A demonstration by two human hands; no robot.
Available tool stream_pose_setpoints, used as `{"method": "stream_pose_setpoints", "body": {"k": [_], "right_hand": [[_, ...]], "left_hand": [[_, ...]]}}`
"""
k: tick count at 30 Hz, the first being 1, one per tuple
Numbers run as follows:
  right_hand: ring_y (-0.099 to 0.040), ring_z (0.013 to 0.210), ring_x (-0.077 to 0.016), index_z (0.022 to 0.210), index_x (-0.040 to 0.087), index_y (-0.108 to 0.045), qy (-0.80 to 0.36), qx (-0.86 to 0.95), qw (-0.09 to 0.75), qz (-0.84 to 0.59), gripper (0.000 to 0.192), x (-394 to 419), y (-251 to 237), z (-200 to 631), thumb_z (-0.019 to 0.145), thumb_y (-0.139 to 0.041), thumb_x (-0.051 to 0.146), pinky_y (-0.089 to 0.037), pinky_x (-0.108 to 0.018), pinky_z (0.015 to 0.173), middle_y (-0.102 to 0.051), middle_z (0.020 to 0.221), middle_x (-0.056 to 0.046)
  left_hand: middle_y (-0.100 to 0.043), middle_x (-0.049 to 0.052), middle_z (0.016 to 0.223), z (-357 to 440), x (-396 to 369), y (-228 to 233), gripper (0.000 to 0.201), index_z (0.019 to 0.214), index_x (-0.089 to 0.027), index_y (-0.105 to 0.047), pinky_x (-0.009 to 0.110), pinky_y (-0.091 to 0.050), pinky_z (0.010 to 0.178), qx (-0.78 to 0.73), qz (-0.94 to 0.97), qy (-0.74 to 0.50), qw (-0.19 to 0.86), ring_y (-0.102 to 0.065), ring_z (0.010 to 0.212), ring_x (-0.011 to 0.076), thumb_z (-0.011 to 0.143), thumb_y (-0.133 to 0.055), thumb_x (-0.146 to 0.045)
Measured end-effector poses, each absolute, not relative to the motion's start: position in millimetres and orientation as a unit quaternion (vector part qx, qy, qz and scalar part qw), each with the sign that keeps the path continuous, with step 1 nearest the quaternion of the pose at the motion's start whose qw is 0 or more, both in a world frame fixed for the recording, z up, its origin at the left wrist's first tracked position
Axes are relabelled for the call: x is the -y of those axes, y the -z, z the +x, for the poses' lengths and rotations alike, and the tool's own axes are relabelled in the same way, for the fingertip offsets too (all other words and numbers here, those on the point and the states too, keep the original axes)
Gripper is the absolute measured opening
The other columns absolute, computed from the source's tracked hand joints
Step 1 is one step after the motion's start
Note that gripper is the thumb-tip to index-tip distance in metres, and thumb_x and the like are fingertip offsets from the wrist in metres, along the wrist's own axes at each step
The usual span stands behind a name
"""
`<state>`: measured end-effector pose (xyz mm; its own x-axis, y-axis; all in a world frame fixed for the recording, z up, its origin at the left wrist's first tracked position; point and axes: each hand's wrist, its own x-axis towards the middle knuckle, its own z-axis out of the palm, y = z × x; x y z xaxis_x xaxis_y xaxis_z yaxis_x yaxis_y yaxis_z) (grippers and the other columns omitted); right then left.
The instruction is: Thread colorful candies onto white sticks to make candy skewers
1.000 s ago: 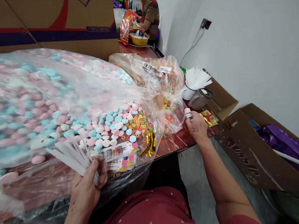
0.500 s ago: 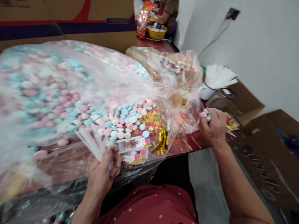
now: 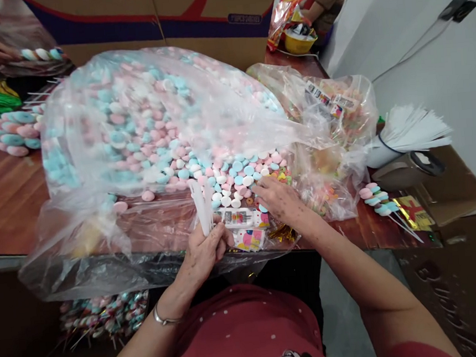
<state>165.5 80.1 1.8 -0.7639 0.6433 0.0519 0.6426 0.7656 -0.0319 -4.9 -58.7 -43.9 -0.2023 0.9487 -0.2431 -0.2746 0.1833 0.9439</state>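
left hand (image 3: 205,251) closed around bunch of thin white plastic sticks (image 3: 203,203) | right hand (image 3: 279,200) half open, fingertips on pastel round candies (image 3: 237,173) in clear plastic bag (image 3: 94,157), just right of the sticks

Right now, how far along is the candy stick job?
Done: one finished stick of pink, white and blue disc candies lies on the brown wooden table, with more at far left. In hand: the left hand holds a bunch of white plastic sticks; the right hand reaches into the loose candies. Left: the big clear plastic bag of pastel candies looks mostly full.
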Motion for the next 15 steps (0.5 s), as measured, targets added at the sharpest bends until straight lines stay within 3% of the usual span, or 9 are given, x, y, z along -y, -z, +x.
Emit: {"method": "stream_pose_setpoints", "body": {"k": [5,11,15], "right_hand": [[-0.056,0.091,-0.0223,0.095,0.014,-0.065,0.019,0.953,-0.042,-0.3,0.018,-87,-10,156,0.09,-0.048,0.008,-0.042,-0.03,0.072,-0.065,0.094,-0.011],[-0.058,0.091,-0.0191,0.109,0.016,-0.062,-0.031,0.948,0.087,-0.303,0.025,-92,-2,179,0.094,-0.043,0.013,-0.044,-0.029,0.078,-0.065,0.098,-0.008],[-0.057,0.089,-0.0191,0.103,0.016,-0.064,-0.046,0.964,0.087,-0.246,0.024,-79,4,191,0.095,-0.042,0.013,-0.046,-0.029,0.078,-0.063,0.095,-0.009]], "left_hand": [[-0.059,-0.004,0.057,-6,58,44,0.041,0.108,-0.015,-0.053,0.016,-0.027,0.033,-0.546,0.307,-0.541,0.562,-0.04,0.034,0.0064,0.084,-0.059,-0.047],[-0.061,-0.001,0.064,-7,56,44,0.031,0.087,-0.015,-0.057,0.017,-0.031,0.036,-0.547,0.317,-0.532,0.563,-0.041,0.038,0.0044,0.081,-0.062,-0.045],[-0.058,-0.004,0.058,-4,55,40,0.035,0.089,-0.015,-0.057,0.017,-0.022,0.035,-0.537,0.288,-0.549,0.572,-0.034,0.036,0.003,0.076,-0.067,-0.046]]}}
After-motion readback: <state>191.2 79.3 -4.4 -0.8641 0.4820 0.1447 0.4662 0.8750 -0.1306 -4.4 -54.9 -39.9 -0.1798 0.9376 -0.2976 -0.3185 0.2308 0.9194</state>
